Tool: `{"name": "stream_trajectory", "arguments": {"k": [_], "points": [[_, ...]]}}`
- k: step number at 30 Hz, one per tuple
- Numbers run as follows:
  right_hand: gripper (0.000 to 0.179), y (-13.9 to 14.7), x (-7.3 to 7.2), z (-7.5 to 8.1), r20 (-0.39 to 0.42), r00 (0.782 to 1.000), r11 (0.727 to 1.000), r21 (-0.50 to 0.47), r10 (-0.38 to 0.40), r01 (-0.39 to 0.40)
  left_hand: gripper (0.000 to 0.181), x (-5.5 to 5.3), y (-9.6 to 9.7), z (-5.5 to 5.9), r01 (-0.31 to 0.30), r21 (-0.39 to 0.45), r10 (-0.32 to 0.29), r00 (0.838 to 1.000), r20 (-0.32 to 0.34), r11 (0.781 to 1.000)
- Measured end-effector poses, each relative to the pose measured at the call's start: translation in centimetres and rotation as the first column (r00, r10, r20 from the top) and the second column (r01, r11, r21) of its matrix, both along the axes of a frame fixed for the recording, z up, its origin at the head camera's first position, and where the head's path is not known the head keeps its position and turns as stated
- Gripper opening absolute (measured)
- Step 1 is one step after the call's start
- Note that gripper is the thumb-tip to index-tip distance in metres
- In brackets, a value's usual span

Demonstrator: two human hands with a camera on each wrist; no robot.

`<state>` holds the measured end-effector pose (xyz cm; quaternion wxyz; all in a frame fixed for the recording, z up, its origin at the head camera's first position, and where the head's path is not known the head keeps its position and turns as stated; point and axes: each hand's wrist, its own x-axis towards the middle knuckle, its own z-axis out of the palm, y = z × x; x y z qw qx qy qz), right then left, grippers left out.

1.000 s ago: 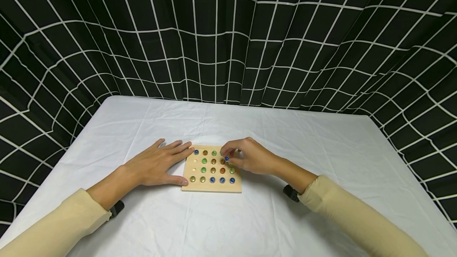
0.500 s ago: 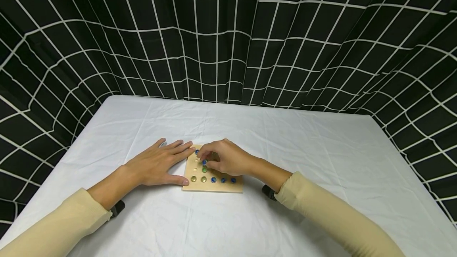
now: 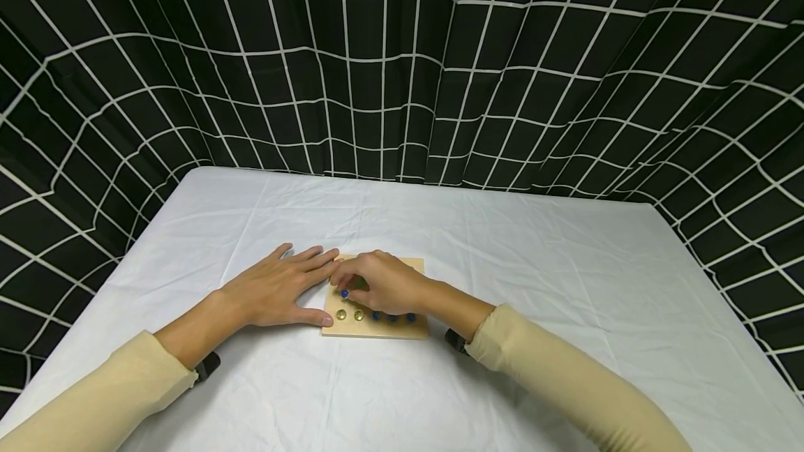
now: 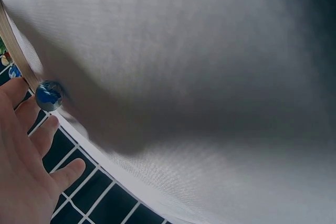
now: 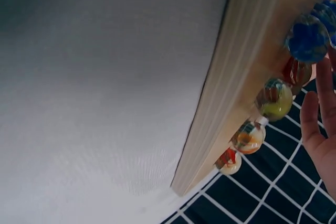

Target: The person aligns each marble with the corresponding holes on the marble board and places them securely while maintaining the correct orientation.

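In the head view my left hand [image 3: 273, 291] lies palm down with spread fingers, thumb and fingertips on the left edge of a pale wooden board [image 3: 377, 330]. My right hand [image 3: 386, 283] is over the board and pinches a blue marble [image 3: 345, 294] between thumb and fingers, low above its left column. Yellowish marbles [image 3: 350, 314] and blue ones sit along the near row; the right hand covers most of the other rows. Beside the left fingers [image 4: 44, 135] in the left wrist view is a blue-and-white marble [image 4: 49, 96], near the board's edge.
A wrinkled white cloth [image 3: 534, 284] covers the table. Behind and around it hangs a black curtain [image 3: 402, 54] with a white grid. In the right wrist view, several coloured marbles [image 5: 274, 99] stand along the board's side [image 5: 226, 98]. Dark wrist cameras [image 3: 207, 366] sit below both wrists.
My right hand has moved left across the board with the blue marble, from the right side to the left column, and a little lower. My left hand has stayed in place.
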<state>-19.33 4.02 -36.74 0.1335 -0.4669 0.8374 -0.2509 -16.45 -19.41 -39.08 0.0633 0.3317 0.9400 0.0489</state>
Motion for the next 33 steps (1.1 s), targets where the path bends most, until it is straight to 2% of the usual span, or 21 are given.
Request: {"name": "stream_trajectory", "arguments": {"k": [8, 18, 24, 33], "points": [[0.022, -0.4, 0.3, -0.2, -0.046, 0.999, 0.999, 0.049, 0.005, -0.002, 0.098, -0.1, 0.0, 0.0, 0.001, 0.004, -0.001, 1.0, 0.002, 1.0], [0.022, -0.4, 0.3, -0.3, -0.079, 0.997, 0.998, 0.057, 0.011, -0.007, 0.097, -0.1, -0.1, -0.1, 0.005, 0.001, -0.005, 1.0, -0.005, 1.0], [0.025, -0.2, 0.2, -0.1, -0.065, 0.998, 1.0, 0.03, 0.0, 0.002, 0.098, -0.1, 0.0, 0.0, -0.002, -0.003, 0.003, 1.0, 0.015, 1.0], [0.027, 0.5, 0.1, 0.7, -0.055, 0.997, 0.996, -0.068, -0.057, 0.053, 0.071, -1.2, -0.4, 0.4, 0.005, 0.09, -0.014, 0.995, 0.099, 0.996]]}}
